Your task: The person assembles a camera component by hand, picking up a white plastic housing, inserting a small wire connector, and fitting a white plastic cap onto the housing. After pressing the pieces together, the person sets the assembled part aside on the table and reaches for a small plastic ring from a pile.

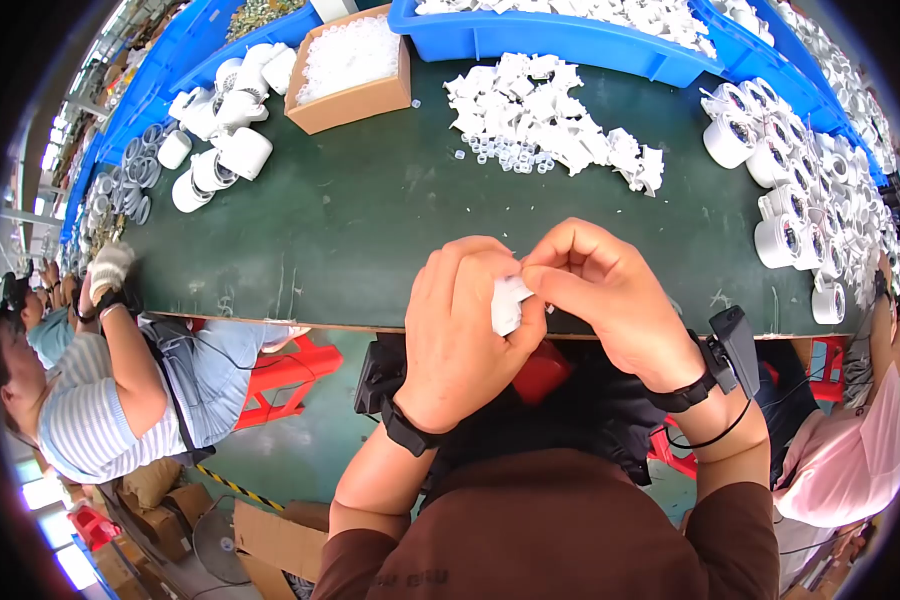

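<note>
Near the front edge of the green table, my left hand (pixel 455 325) is closed around a small white plastic part (pixel 508 304), which shows between fingers and thumb. Close against it, my right hand (pixel 610 305) pinches thumb and forefinger together at the part's upper end. Whatever lies in that pinch is too small or hidden to make out. Farther back on the table is a loose pile of similar white plastic parts (pixel 530 105). Several small clear rings (pixel 510 155) lie along the pile's near side.
A cardboard box (pixel 345 112) of small translucent pieces and a blue bin (pixel 560 45) of white parts stand at the back. White round housings (pixel 215 170) lie left, and white cylindrical units (pixel 775 210) right. Co-workers sit on both sides; one wears a striped top (pixel 100 405).
</note>
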{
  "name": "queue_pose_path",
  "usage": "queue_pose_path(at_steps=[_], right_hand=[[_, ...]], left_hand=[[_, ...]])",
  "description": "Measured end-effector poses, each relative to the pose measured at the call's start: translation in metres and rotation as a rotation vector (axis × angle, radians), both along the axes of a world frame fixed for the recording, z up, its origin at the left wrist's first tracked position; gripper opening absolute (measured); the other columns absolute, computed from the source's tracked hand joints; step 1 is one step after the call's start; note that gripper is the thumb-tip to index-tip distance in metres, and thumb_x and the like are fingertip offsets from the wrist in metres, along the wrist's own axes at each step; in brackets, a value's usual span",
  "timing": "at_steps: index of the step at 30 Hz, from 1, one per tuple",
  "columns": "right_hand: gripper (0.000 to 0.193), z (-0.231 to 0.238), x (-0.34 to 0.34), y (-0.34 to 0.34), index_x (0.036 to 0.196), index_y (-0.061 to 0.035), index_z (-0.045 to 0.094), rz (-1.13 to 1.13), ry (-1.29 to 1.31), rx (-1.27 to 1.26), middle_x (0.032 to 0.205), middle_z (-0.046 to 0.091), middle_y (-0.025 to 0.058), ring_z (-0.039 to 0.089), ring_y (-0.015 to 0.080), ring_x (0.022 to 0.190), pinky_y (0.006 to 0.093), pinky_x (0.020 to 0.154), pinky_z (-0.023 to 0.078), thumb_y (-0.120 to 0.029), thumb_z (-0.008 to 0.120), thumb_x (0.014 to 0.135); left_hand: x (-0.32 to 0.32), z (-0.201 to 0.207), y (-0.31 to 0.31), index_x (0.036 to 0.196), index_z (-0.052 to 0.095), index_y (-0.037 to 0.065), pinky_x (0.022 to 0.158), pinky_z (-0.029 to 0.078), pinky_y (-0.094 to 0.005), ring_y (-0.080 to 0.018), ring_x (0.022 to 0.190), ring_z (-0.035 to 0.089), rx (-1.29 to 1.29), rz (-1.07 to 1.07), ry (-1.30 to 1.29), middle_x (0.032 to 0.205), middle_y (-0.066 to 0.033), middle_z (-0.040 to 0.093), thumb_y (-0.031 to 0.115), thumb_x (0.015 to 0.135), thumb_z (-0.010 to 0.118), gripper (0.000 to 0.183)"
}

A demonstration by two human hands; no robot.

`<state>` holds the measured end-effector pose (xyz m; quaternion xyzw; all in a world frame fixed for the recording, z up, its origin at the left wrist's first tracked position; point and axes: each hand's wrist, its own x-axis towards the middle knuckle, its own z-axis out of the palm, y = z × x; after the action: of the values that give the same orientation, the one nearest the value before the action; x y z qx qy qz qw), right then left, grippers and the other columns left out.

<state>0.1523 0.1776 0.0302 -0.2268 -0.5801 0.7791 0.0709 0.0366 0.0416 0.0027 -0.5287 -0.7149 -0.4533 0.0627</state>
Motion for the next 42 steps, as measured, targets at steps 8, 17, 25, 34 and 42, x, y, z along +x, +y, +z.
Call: queue_pose_path(at_steps=[8, 17, 25, 34, 42], right_hand=[[0.011, -0.007, 0.005, -0.002, 0.109, 0.0006, 0.068, -0.063, 0.138, 0.038, 0.106, 0.07, 0.0045, 0.064, 0.0121, 0.101, 0.0301, 0.093, 0.052, -0.005, 0.063, 0.101], [0.009, -0.02, 0.018, -0.012, 0.107, -0.0028, 0.07, -0.061, 0.137, 0.454, 0.105, 0.07, 0.0051, 0.064, 0.0126, 0.1, 0.0301, 0.09, 0.052, -0.005, 0.064, 0.1], [0.052, -0.004, 0.111, 0.086, 0.134, -0.0096, 0.059, -0.866, -0.621, 1.765, 0.134, 0.055, 0.0152, 0.047, 0.0365, 0.127, 0.0536, 0.107, 0.032, -0.037, 0.074, 0.093], [0.054, -0.014, 0.136, 0.074, 0.143, -0.0198, 0.058, -0.615, -0.686, 1.592, 0.136, 0.053, 0.0188, 0.048, 0.0376, 0.127, 0.0506, 0.109, 0.035, -0.031, 0.074, 0.093], [0.068, -0.017, 0.056, -0.011, 0.141, 0.0002, 0.049, -0.426, 0.066, 1.023, 0.132, 0.056, 0.0178, 0.059, 0.0317, 0.12, 0.0378, 0.102, 0.047, 0.0, 0.08, 0.081]], left_hand=[[0.001, 0.0, -0.002, 0.1, 0.062, 0.008, 0.073, 0.05, -0.0376, -0.0303, 0.087, 0.061, 0.051, 0.007, 0.027, 0.1, -0.0107, 0.065, -0.002, 0.07, 0.08, 0.037], [-0.027, 0.015, -0.016, 0.099, 0.065, 0.007, 0.081, 0.05, -0.0415, -0.0323, 0.092, 0.063, -0.114, -0.239, 0.046, 0.102, -0.011, 0.068, 0.0, 0.071, 0.08, 0.032], [-0.096, 0.005, -0.072, 0.146, 0.055, 0.007, 0.113, 0.033, -0.0518, -0.0384, 0.138, 0.043, -0.181, 0.639, 0.504, 0.151, -0.0173, 0.05, 0.024, 0.096, 0.071, 0.055], [-0.014, 0.002, -0.026, 0.133, 0.063, 0.006, 0.111, 0.035, -0.0459, -0.0357, 0.129, 0.049, -0.179, 0.216, 0.121, 0.143, -0.0175, 0.055, 0.005, 0.089, 0.07, 0.045], [0.038, 0.006, 0.004, 0.141, 0.048, -0.006, 0.114, 0.036, -0.0438, -0.04, 0.135, 0.045, -0.181, -0.248, -0.388, 0.149, -0.0254, 0.045, 0.013, 0.103, 0.056, 0.044]])
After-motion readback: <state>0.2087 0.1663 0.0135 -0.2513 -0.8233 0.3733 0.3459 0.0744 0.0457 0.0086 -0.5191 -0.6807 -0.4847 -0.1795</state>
